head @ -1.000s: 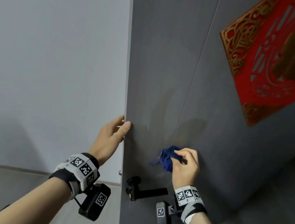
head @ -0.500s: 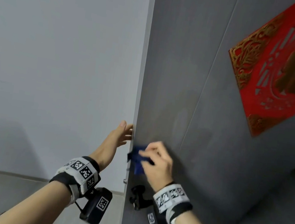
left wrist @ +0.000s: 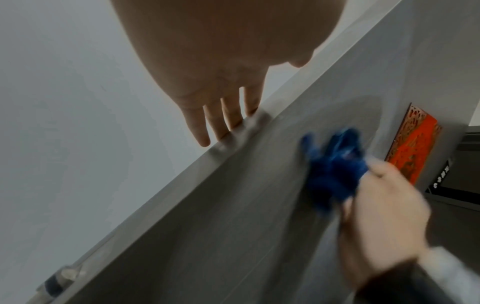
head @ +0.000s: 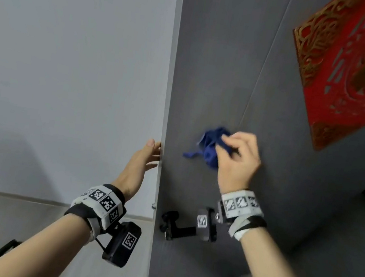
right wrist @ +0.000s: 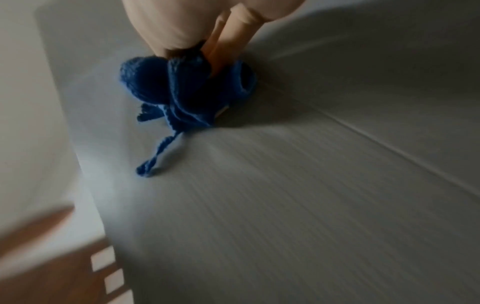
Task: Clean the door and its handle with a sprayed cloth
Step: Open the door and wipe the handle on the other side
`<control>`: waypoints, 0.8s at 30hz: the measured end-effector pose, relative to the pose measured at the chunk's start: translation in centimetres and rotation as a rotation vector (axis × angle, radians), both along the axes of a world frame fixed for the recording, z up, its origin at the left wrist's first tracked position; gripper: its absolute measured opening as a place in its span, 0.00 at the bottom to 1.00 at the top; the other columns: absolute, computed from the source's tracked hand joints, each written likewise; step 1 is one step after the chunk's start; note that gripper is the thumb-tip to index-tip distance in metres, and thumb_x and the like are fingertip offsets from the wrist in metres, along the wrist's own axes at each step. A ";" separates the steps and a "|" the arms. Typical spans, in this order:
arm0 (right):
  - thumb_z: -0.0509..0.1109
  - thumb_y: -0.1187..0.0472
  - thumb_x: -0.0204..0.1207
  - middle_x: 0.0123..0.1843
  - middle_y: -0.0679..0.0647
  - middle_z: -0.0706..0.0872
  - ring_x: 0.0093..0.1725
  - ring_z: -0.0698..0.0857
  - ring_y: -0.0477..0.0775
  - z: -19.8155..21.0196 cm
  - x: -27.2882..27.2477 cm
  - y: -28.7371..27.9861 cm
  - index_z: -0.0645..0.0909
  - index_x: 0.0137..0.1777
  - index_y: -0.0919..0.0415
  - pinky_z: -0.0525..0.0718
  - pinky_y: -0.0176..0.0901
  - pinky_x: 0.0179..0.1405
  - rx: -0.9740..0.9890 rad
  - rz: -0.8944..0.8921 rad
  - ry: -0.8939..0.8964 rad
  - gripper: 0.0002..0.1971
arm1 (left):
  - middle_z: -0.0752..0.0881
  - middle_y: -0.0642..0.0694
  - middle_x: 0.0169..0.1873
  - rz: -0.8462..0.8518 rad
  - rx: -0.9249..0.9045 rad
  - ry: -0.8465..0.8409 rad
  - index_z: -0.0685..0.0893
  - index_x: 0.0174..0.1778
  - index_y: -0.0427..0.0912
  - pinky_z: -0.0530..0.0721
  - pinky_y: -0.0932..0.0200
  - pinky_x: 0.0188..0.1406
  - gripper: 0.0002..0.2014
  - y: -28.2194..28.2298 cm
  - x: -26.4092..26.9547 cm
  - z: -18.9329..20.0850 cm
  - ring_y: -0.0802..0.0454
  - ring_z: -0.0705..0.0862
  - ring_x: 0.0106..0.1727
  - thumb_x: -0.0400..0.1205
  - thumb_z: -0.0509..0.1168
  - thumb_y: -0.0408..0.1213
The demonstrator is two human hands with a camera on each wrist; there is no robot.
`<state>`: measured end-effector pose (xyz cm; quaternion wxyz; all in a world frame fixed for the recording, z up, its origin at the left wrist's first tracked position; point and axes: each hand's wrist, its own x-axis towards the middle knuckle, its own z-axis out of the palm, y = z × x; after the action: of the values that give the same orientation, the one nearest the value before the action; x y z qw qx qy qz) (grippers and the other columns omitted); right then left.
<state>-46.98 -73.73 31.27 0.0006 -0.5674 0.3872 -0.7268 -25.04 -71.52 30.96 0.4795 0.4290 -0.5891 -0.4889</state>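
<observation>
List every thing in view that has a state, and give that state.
door: ajar, free edge facing the camera
door handle: level, untouched
blue cloth: bunched, pressed to the door face
left hand: fingers straight, resting on the door edge
right hand: grips the cloth
red decoration: stuck flat on the door

Head view sharp, evenly lit; both wrist views dim w/ motion blur.

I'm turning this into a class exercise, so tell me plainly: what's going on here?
A person is wiping a grey door with a bunched blue cloth. The right hand grips the cloth and presses it against the door panel, above the black handle. The left hand lies with straight fingers against the door's edge. A red and gold decoration hangs higher up on the door.
</observation>
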 end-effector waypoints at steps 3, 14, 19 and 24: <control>0.77 0.83 0.60 0.40 0.47 0.81 0.38 0.83 0.45 -10.1 -0.4 1.5 0.88 0.34 0.62 0.76 0.37 0.38 0.368 0.006 0.113 0.15 | 0.88 0.45 0.64 0.043 0.002 0.020 0.85 0.69 0.50 0.76 0.47 0.75 0.34 -0.2 -0.4 0.2 0.46 0.84 0.66 0.83 0.43 0.63; 0.77 0.81 0.67 0.47 0.62 0.83 0.46 0.86 0.46 4.3 4.0 5.7 0.88 0.42 0.72 0.83 0.39 0.42 0.018 0.093 -0.023 0.08 | 0.89 0.39 0.62 -0.017 0.063 0.117 0.86 0.66 0.37 0.77 0.47 0.75 0.37 0.0 0.0 -2.6 0.40 0.84 0.66 0.84 0.43 0.62; 0.78 0.81 0.66 0.45 0.60 0.82 0.40 0.86 0.54 2.0 8.5 5.2 0.88 0.40 0.72 0.80 0.40 0.33 0.020 0.110 0.038 0.07 | 0.90 0.41 0.51 -0.094 0.058 0.143 0.87 0.56 0.39 0.80 0.52 0.64 0.28 -0.3 1.2 -3.4 0.53 0.86 0.51 0.91 0.44 0.51; 0.73 0.81 0.63 0.43 0.49 0.82 0.37 0.82 0.47 -14.7 8.1 8.2 0.88 0.36 0.66 0.78 0.39 0.36 0.518 0.033 0.267 0.10 | 0.88 0.43 0.52 -0.087 0.069 0.153 0.85 0.59 0.33 0.82 0.55 0.65 0.33 0.3 1.5 -3.8 0.49 0.86 0.54 0.87 0.45 0.58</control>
<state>-38.85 -65.52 16.61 0.1064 -0.6452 0.5470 -0.5227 -23.59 -71.20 27.16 0.4862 0.3806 -0.5518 -0.5606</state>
